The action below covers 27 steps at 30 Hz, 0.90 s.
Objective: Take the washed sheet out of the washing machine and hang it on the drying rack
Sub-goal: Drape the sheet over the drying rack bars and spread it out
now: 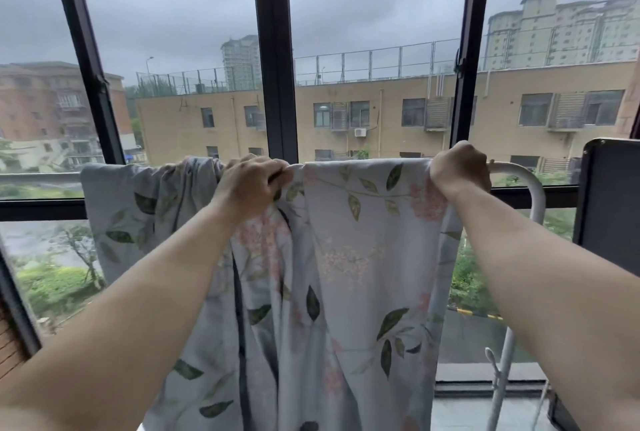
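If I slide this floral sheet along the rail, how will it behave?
Probably floppy: the floral sheet hangs in soft folds. It will likely bunch rather than glide, as it already gathers near the left hand.

1 view only: the head camera sits close behind the fingers of the left hand (pixel 251 184) and right hand (pixel 457 167), facing forward, about level. The window (pixel 273 49) lies beyond the fingers and the sheet (pixel 363 257) hangs below them, filling the lower middle
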### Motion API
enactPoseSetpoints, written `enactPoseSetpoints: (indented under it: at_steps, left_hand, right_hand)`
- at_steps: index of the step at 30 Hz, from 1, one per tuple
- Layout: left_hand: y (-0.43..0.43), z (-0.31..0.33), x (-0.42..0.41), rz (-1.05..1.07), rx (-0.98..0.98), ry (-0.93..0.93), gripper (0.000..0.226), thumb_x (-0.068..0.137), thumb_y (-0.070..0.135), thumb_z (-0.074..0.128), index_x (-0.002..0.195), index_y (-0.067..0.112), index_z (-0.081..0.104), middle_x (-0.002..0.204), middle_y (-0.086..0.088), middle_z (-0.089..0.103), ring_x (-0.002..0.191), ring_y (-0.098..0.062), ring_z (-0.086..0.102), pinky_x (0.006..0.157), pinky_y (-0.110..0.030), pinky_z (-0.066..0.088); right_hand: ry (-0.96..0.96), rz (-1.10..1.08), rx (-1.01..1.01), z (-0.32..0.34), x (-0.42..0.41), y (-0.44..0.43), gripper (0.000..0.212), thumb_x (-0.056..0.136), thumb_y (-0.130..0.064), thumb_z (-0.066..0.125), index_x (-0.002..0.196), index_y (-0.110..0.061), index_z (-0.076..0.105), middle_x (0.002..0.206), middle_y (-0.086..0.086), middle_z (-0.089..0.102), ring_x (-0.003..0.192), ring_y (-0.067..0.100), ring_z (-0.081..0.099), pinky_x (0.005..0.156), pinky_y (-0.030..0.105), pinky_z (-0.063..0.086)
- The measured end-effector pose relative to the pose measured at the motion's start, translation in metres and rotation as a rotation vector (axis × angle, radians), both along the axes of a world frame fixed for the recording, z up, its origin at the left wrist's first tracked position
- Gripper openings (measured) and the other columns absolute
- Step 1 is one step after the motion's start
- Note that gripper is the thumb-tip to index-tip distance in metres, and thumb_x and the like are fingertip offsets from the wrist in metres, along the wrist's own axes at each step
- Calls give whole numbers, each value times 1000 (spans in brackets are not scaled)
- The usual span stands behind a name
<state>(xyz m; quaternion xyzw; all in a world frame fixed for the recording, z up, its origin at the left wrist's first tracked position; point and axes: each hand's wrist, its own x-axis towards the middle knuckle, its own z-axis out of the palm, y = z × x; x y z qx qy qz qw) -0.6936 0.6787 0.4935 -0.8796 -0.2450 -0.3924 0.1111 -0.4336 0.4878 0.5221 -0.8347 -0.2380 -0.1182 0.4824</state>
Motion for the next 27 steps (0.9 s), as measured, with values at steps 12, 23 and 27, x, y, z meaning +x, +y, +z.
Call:
enactPoseSetpoints:
  at_steps: [12,23,27]
  left_hand:
    - [29,8,-46,267,-210,-412,25,94,1,48,108,3,68,100,-28,69,94,-45,64,80,-43,47]
    - [-2,-5,17,140,73,-104,54,105,45,27,88,17,70,88,-7,73,82,-30,66,81,-40,44]
    - [12,-6,2,173,99,-141,49,106,37,34,83,12,70,82,-12,73,74,-32,66,78,-41,44]
  right_hand:
    - [-13,19,-3,0,0,6,32,93,-13,44,118,2,59,119,24,63,110,43,60,86,44,50]
    - [10,-30,-34,1,10,-1,31,91,-10,46,117,-1,60,123,23,62,114,44,58,90,45,49]
    - [-13,-13,-54,3,8,0,32,91,-11,48,119,1,60,124,24,61,115,44,57,91,46,49]
